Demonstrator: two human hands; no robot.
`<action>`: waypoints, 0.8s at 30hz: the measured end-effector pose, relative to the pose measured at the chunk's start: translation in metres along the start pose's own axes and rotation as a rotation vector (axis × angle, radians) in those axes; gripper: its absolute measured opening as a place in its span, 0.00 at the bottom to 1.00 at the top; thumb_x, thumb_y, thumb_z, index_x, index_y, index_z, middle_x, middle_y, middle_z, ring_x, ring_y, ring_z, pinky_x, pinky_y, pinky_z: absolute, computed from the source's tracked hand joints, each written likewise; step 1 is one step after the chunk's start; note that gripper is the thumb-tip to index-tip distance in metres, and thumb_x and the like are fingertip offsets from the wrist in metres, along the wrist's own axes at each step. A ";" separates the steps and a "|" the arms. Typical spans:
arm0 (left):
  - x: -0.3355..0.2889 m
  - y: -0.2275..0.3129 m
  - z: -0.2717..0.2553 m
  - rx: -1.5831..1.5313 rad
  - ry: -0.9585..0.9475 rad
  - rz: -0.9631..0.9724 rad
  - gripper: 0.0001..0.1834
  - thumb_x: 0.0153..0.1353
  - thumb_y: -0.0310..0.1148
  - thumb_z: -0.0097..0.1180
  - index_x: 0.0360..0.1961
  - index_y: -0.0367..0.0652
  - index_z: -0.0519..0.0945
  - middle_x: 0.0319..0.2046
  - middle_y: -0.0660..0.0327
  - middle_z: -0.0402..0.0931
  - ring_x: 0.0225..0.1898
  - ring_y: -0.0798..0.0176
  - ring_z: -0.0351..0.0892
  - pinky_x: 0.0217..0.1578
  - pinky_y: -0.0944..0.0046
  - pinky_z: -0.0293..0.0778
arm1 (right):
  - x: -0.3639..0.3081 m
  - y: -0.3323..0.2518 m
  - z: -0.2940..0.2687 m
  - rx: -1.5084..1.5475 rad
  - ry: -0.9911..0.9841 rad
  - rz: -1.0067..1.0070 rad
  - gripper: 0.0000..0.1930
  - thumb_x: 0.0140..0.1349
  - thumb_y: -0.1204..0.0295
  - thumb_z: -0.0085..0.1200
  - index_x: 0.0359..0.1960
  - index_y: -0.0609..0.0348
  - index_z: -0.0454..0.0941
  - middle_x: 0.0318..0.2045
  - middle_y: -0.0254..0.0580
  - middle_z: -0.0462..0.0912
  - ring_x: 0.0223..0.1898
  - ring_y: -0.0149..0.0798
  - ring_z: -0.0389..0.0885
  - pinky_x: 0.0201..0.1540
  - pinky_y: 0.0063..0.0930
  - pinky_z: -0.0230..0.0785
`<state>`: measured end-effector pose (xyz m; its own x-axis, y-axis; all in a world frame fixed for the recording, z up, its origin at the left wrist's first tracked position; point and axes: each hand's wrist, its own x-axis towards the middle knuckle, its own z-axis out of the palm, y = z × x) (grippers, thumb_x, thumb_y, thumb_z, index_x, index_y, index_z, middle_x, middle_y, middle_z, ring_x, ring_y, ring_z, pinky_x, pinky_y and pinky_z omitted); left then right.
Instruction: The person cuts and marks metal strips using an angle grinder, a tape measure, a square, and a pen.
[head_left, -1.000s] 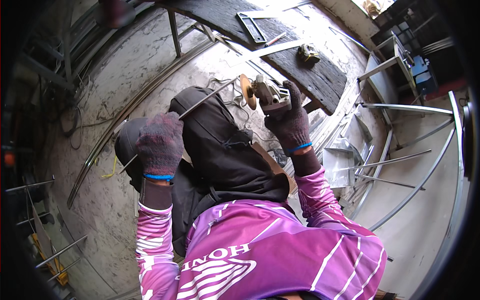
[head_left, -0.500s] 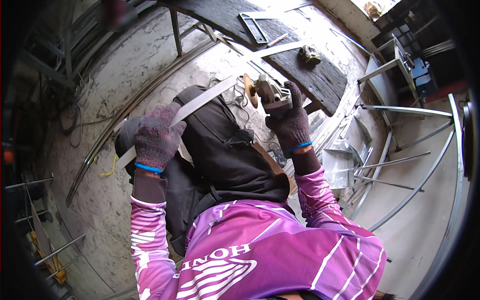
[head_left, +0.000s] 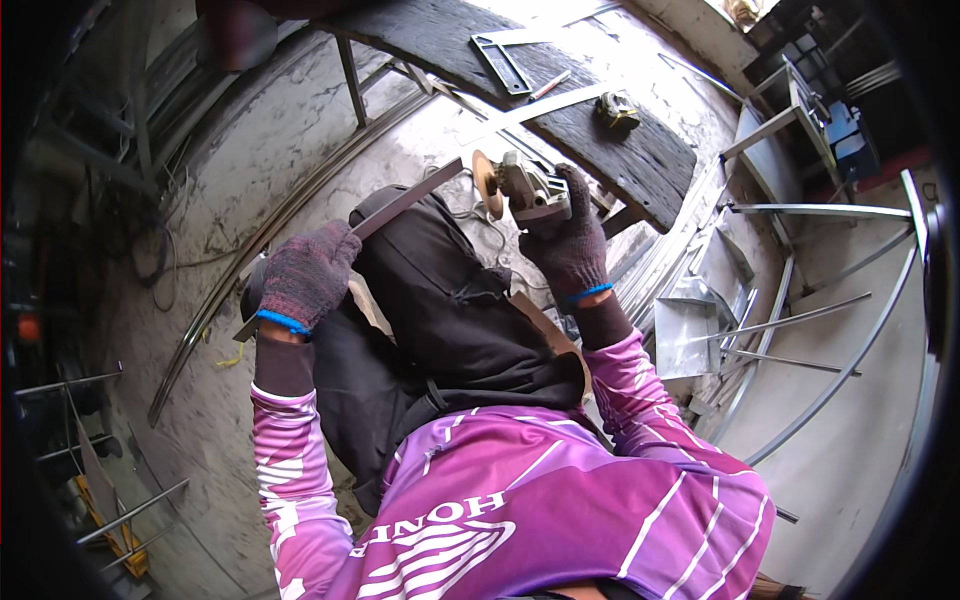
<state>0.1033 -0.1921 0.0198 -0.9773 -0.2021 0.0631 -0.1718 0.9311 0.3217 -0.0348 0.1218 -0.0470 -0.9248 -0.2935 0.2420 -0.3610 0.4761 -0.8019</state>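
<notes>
My left hand [head_left: 305, 275], in a dark knitted glove with a blue cuff, is closed around a flat metal bar [head_left: 412, 198]. The bar slants up over my dark trouser leg, and its far end stands just left of the grinder's disc. My right hand [head_left: 572, 240], gloved the same way, grips an angle grinder [head_left: 537, 196] by its body. The thin brown cutting disc [head_left: 485, 184] faces the bar's end with a small gap between; whether it spins I cannot tell. Beyond it, a separate pale flat strip [head_left: 560, 108] lies across the dark wooden bench [head_left: 655, 165].
On the bench are a tape measure [head_left: 616, 111], a try square [head_left: 503, 66] and a pen-like marker [head_left: 550, 84]. Long metal lengths lie on the floor at left. Right of me stand a curved metal frame [head_left: 860, 385] and bent sheet metal [head_left: 688, 335]. A cable lies below the grinder.
The bar, which looked like one length reaching the bench, now shows a gap at the disc. The held part has turned and looks darker. Both hands have shifted slightly left.
</notes>
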 end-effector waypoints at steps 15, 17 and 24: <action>-0.004 -0.031 -0.026 -0.126 0.018 0.096 0.15 0.70 0.46 0.53 0.39 0.46 0.82 0.33 0.48 0.81 0.37 0.37 0.81 0.36 0.42 0.76 | -0.014 0.042 0.034 0.152 -0.103 0.111 0.49 0.48 0.77 0.64 0.75 0.51 0.53 0.44 0.44 0.84 0.44 0.40 0.84 0.50 0.34 0.76; -0.001 -0.054 -0.036 -0.341 0.310 0.113 0.14 0.72 0.41 0.55 0.39 0.41 0.82 0.21 0.55 0.76 0.23 0.60 0.75 0.28 0.58 0.72 | -0.015 0.050 0.011 0.198 -0.067 0.102 0.48 0.49 0.82 0.60 0.75 0.56 0.52 0.57 0.44 0.77 0.56 0.36 0.78 0.58 0.30 0.72; -0.142 -0.202 -0.027 -0.489 0.514 -0.581 0.13 0.67 0.37 0.53 0.45 0.40 0.80 0.24 0.60 0.77 0.25 0.65 0.76 0.30 0.61 0.74 | 0.022 0.064 -0.059 -0.068 -0.175 -0.136 0.24 0.58 0.75 0.60 0.58 0.61 0.72 0.44 0.39 0.80 0.40 0.34 0.79 0.48 0.27 0.73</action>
<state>0.2802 -0.3596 -0.0291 -0.5584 -0.8174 0.1414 -0.4327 0.4324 0.7911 -0.0851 0.1950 -0.0610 -0.8343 -0.4954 0.2421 -0.4935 0.4751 -0.7285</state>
